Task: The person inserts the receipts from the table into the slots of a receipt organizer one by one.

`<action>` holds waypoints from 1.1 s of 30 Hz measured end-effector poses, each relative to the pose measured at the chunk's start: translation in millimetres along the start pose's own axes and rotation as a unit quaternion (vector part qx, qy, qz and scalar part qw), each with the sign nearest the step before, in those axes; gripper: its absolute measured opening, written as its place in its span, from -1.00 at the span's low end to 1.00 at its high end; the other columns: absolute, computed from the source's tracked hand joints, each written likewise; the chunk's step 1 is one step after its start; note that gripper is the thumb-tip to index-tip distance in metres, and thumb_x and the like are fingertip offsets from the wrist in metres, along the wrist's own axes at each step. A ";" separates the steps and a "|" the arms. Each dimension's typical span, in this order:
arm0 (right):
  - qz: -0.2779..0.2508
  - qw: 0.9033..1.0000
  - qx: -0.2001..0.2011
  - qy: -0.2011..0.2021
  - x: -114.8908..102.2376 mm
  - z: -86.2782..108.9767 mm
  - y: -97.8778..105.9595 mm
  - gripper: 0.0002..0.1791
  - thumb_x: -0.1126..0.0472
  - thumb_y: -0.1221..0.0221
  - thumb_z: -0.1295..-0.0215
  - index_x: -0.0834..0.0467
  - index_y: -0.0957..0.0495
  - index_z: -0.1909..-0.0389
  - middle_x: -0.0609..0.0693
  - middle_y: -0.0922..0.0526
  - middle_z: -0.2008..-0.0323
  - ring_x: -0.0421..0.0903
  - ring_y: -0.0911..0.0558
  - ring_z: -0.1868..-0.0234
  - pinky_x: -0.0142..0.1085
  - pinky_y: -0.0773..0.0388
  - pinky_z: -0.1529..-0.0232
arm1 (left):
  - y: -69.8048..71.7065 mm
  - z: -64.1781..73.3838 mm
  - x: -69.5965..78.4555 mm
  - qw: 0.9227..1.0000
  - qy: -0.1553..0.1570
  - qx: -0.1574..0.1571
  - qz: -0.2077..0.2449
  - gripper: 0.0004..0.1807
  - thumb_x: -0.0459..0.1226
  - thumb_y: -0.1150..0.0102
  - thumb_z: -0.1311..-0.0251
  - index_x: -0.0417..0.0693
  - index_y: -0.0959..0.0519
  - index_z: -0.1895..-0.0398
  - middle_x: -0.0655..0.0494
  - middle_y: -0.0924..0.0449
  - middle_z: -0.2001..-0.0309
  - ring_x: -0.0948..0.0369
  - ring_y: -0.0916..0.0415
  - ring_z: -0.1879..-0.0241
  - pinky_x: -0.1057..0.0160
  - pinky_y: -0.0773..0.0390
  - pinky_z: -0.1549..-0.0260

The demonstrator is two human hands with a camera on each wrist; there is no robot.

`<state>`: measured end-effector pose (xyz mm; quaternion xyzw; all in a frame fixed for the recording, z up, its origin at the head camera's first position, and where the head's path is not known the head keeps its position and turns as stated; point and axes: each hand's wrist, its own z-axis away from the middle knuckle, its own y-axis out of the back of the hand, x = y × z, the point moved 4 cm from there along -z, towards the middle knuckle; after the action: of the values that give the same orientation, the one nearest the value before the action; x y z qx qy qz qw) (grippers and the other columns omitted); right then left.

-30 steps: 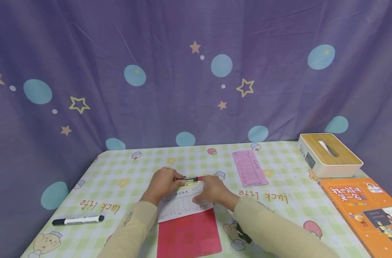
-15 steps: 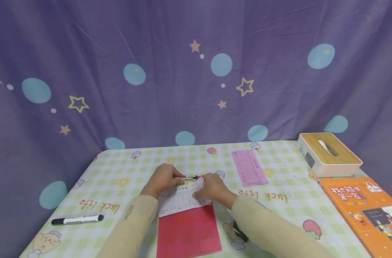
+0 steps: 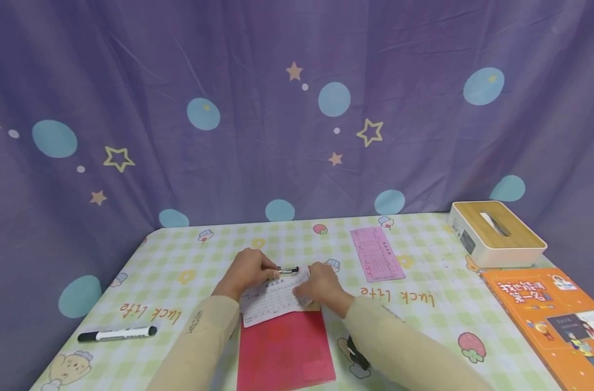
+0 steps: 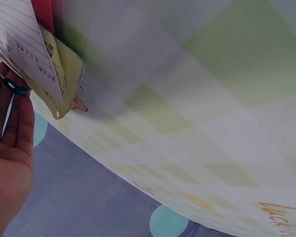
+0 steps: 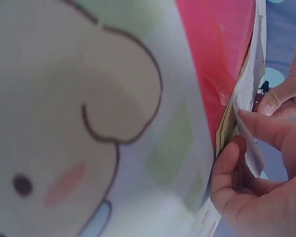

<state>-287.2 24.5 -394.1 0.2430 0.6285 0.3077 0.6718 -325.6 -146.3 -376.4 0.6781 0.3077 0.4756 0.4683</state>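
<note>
A red clipboard (image 3: 284,353) lies at the table's front middle, with a metal clip (image 3: 289,270) at its far end. My left hand (image 3: 248,273) pinches this clip; in the left wrist view its fingers are at the clip's black end (image 4: 15,87). A white printed form (image 3: 272,303) lies slanted over the board's upper part, its top edge close to the clip. My right hand (image 3: 321,285) pinches the form's right edge between thumb and curled fingers. Yellowish sheets (image 5: 226,127) show beneath the white one in the right wrist view.
A pink form (image 3: 377,254) lies beyond the right hand. A black and white marker (image 3: 117,333) is at left. On the right are a tissue box (image 3: 497,233) and an orange book (image 3: 551,326). A black object (image 3: 357,355) is partly hidden by the right sleeve.
The white form has slid up toward the clip, baring more of the red board and covering the yellow strip near the top. Both hands stay at about the same place.
</note>
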 end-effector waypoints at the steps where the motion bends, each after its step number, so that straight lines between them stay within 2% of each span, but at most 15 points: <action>1: 0.000 1.000 0.003 -0.004 -0.2 -0.3 -0.8 -0.53 0.23 -0.54 0.00 0.37 -0.62 0.11 0.12 -0.63 0.29 0.01 -0.54 0.27 -0.13 -0.62 0.08 | 0.3 0.4 -0.3 1.000 0.001 -0.001 0.001 -0.87 -0.22 -0.49 -0.15 -0.06 -0.84 0.28 0.07 -0.80 0.29 0.08 -0.72 0.18 0.07 -0.66 0.09; 9: -0.033 0.999 0.008 -0.033 -1.0 2.4 -1.6 -0.56 0.32 -0.51 0.00 0.39 -0.64 0.10 0.15 -0.64 0.25 0.04 -0.55 0.23 -0.11 -0.63 0.07 | -0.4 4.6 -3.9 1.000 0.019 0.002 -0.006 -0.85 -0.19 -0.51 -0.13 0.00 -0.85 0.26 0.12 -0.80 0.29 0.13 -0.71 0.23 0.10 -0.66 0.16; 14: -0.040 0.998 0.006 -0.037 -0.9 5.4 -0.2 -0.52 0.28 -0.51 -0.02 0.39 -0.62 0.04 0.15 -0.63 0.20 0.03 -0.56 0.20 -0.11 -0.62 0.04 | -1.2 4.7 -3.4 1.000 0.014 0.009 -0.013 -0.85 -0.18 -0.52 -0.11 0.01 -0.85 0.27 0.13 -0.79 0.30 0.13 -0.70 0.25 0.11 -0.65 0.19; 19: -0.036 0.999 0.008 -0.020 -1.8 7.6 1.6 -0.34 0.25 -0.55 0.03 0.42 -0.48 -0.05 0.21 -0.62 0.19 0.09 -0.60 0.15 -0.04 -0.61 -0.02 | -1.0 4.3 -2.2 1.000 0.002 0.013 -0.019 -0.85 -0.17 -0.52 -0.11 0.02 -0.85 0.27 0.13 -0.80 0.30 0.15 -0.70 0.29 0.18 -0.61 0.30; 23: -0.042 0.999 0.013 0.004 -2.2 9.5 3.2 -0.20 0.26 -0.61 0.11 0.34 -0.36 -0.11 0.20 -0.60 0.23 0.11 -0.60 0.17 -0.02 -0.60 0.03 | -0.5 4.1 -0.6 1.000 -0.003 0.017 -0.026 -0.85 -0.16 -0.53 -0.10 0.03 -0.85 0.27 0.15 -0.79 0.31 0.23 -0.65 0.40 0.25 -0.50 0.42; 28: -0.031 0.999 0.014 0.015 -3.5 10.8 3.8 -0.27 0.27 -0.62 0.13 0.29 -0.37 0.00 0.15 -0.57 0.30 0.06 -0.57 0.24 -0.05 -0.60 0.10 | -1.3 5.4 0.6 1.000 0.000 0.016 -0.021 -0.83 -0.17 -0.53 -0.10 0.00 -0.84 0.26 0.13 -0.79 0.32 0.31 -0.48 0.58 0.28 -0.35 0.52; 33: 0.003 1.000 0.014 0.013 -3.9 10.0 1.4 -0.23 0.27 -0.62 0.14 0.38 -0.42 -0.08 0.22 -0.61 0.20 0.11 -0.61 0.15 -0.02 -0.63 0.01 | -2.7 6.4 1.3 1.000 0.000 0.012 -0.012 -0.81 -0.17 -0.51 -0.12 -0.03 -0.84 0.24 0.10 -0.79 0.30 0.33 -0.45 0.61 0.29 -0.36 0.53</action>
<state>-277.6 23.3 -389.5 0.2504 0.6406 0.3037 0.6593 -319.1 -146.3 -379.2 0.6794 0.3217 0.4665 0.4661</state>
